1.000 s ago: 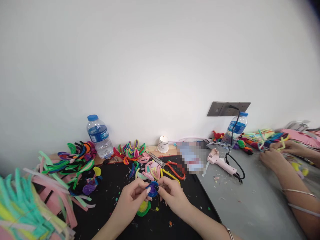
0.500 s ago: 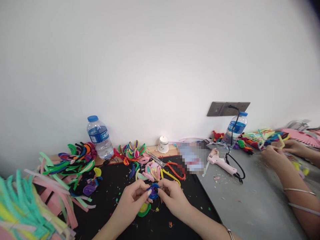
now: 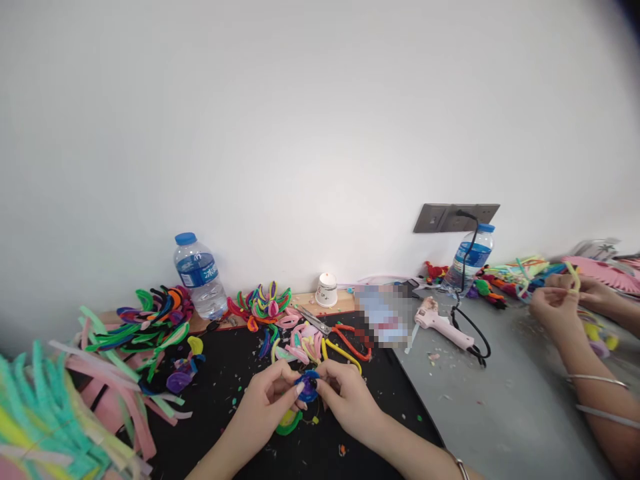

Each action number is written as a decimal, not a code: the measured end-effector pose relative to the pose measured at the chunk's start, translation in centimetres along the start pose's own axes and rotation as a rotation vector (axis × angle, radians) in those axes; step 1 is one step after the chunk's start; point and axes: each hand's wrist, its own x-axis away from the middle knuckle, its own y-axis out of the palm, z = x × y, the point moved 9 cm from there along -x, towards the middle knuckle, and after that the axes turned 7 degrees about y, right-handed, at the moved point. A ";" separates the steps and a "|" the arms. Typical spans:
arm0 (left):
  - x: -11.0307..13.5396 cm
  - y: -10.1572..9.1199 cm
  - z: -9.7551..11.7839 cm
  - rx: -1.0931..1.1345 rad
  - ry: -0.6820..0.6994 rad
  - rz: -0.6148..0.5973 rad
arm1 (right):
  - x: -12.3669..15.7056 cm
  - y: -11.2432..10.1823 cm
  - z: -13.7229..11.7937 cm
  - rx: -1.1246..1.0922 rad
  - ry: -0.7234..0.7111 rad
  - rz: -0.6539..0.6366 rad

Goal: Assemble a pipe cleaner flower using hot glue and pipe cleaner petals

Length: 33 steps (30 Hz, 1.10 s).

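Between my hands, low in the middle of the view, is a small round blue and purple pipe-cleaner piece with a dark spot near its centre. My left hand pinches its left edge between thumb and fingers. On the other side, my right hand has thumb and fingers closed on the right edge. Just below lies a green and yellow pipe-cleaner piece on the black mat, partly covered by my left hand. Pink and pastel pipe-cleaner loops lie right behind my fingers.
Scissors lie behind the loops, near a white cup. A pink glue gun with a black cord rests on the grey table at right. Bottles stand by the wall. Pipe-cleaner bundles fill the left. A co-worker's hands hold a yellow strip.
My hands stay almost in place, still on the blue and purple piece. At right, the co-worker's near hand has shifted slightly, and the yellow strip now points more upward.
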 end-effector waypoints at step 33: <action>-0.1 0.4 0.5 0.012 -0.018 -0.044 | 0.2 0.1 0.1 0.029 -0.005 -0.008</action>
